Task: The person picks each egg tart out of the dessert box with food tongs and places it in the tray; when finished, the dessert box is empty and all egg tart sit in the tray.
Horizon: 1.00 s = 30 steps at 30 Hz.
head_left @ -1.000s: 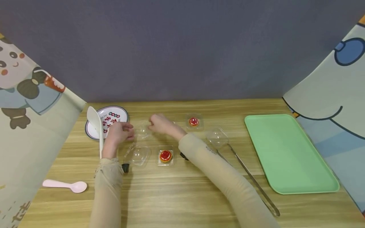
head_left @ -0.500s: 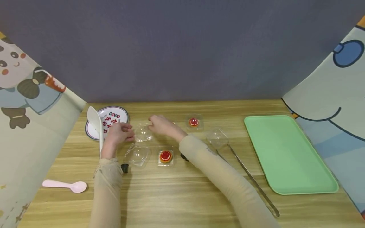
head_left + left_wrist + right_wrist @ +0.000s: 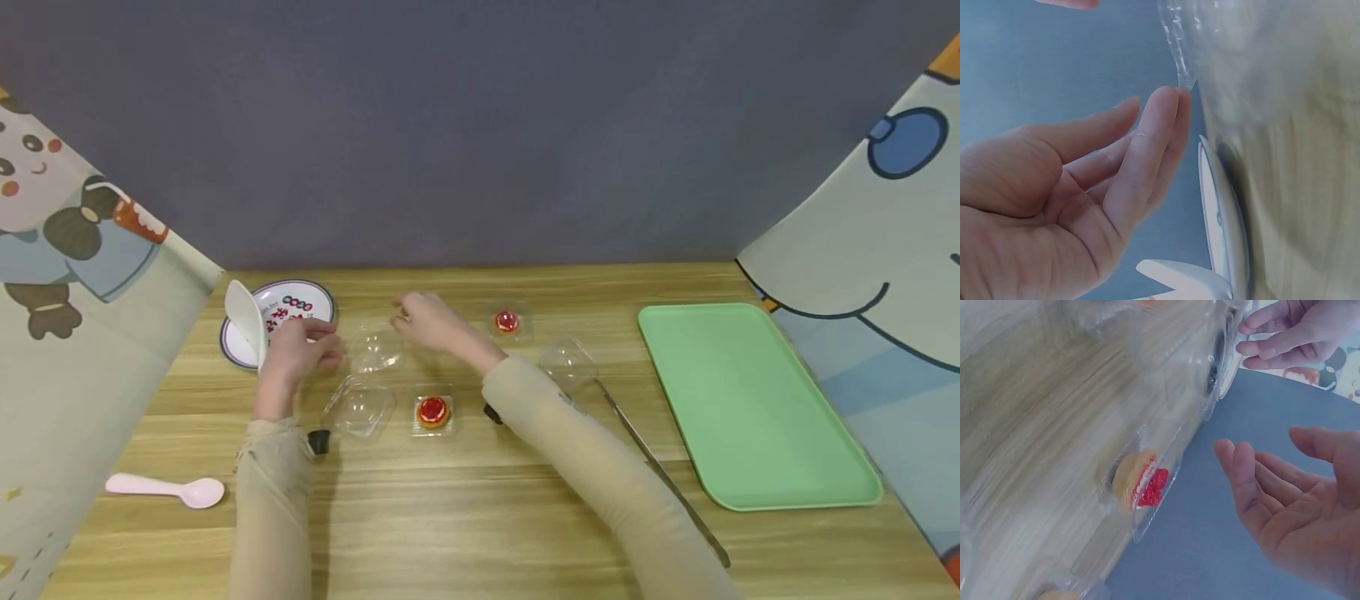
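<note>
My left hand (image 3: 296, 354) hovers by the plate with loosely bent fingers, holding nothing. In the left wrist view, its fingertips (image 3: 1163, 100) are right at the edge of a clear plastic lid (image 3: 377, 348). My right hand (image 3: 429, 321) is on the far side of that lid, fingers apart and relaxed, with nothing in them. A toy tart with red topping (image 3: 1147, 481) sits in its clear box beside my right hand in the right wrist view; the head view hides it. Two more tarts, a near one (image 3: 432, 411) and a far one (image 3: 506, 322), sit in opened clear boxes.
A white plate (image 3: 318, 293) with a white spatula (image 3: 243, 312) over it stands at back left. A pink spoon (image 3: 201, 493) lies front left. Metal tongs (image 3: 663, 475) lie under my right forearm, left of a green tray (image 3: 757, 400). Another lid (image 3: 568, 362) touches the tongs' end.
My right hand has let go of the lid's far edge and lifted slightly away, its fingers parting. My left hand has drawn slightly left. The lid lies nearly as before.
</note>
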{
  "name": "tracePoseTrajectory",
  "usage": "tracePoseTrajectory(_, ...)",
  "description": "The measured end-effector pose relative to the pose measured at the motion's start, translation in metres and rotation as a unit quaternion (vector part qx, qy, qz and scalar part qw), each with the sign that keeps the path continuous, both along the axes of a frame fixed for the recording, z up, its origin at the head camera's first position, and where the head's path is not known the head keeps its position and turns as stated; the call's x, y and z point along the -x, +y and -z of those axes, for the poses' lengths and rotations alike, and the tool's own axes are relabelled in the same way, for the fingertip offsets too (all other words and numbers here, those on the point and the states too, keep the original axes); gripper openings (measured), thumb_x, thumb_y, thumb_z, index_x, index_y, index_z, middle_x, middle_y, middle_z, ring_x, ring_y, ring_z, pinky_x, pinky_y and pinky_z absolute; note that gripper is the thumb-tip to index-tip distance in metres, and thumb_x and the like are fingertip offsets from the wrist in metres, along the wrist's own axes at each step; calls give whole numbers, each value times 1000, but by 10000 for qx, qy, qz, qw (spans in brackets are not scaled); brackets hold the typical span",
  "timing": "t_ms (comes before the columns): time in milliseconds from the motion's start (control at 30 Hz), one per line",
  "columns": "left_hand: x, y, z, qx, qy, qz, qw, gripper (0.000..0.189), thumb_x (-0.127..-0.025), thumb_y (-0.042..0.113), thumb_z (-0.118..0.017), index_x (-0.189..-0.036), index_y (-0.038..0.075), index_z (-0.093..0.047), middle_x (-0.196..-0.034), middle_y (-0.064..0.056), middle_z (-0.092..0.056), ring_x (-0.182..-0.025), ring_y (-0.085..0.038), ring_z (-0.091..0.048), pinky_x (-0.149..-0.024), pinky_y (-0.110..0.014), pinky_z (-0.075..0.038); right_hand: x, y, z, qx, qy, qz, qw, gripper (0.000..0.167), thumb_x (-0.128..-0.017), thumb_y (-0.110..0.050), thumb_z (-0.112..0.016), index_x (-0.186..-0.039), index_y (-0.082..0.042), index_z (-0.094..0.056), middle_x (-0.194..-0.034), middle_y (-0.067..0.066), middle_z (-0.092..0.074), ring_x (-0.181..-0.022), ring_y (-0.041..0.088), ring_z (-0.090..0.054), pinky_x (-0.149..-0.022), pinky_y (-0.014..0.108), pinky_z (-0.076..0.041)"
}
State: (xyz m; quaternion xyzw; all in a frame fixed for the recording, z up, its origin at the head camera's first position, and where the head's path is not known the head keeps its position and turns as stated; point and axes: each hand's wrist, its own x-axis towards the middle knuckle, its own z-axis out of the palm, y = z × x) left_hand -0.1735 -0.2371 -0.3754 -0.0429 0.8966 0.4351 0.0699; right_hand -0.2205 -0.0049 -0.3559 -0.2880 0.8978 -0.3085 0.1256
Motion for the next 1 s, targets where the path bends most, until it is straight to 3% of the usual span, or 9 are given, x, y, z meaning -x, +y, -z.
tracePoseTrajectory(233,-1,14,-9,-173,344,57,9992,44,-109,7,-60,-142,-21,-52,-131,-42,-60,-81,-20,-80,-73,-25,-67,1,16,-6,207,-174,187,9995,44,-112,-12,-57,-152,5,-52,-140,21,-67,-116,30,-72,-102,32,-60)
tracePoseTrajectory(500,0,58,-15,-752,663,246,9947,42,-107,3,-61,-141,-21,-54,-128,-40,-64,-85,-31,-80,-75,-24,-66,7,45,-9,353,15,444,9984,42,-111,-11,-57,-149,6,-56,-138,20,-69,-127,30,-67,-109,36,-56)
tracePoseTrajectory(1000,8,119,-9,-1171,233,689,9904,42,-108,8,-61,-141,-19,-56,-131,-35,-65,-98,-48,-76,-76,-31,-68,15,99,-4,918,28,1051,9902,37,-110,-11,-56,-141,9,-61,-132,26,-70,-122,39,-68,-107,46,-57)
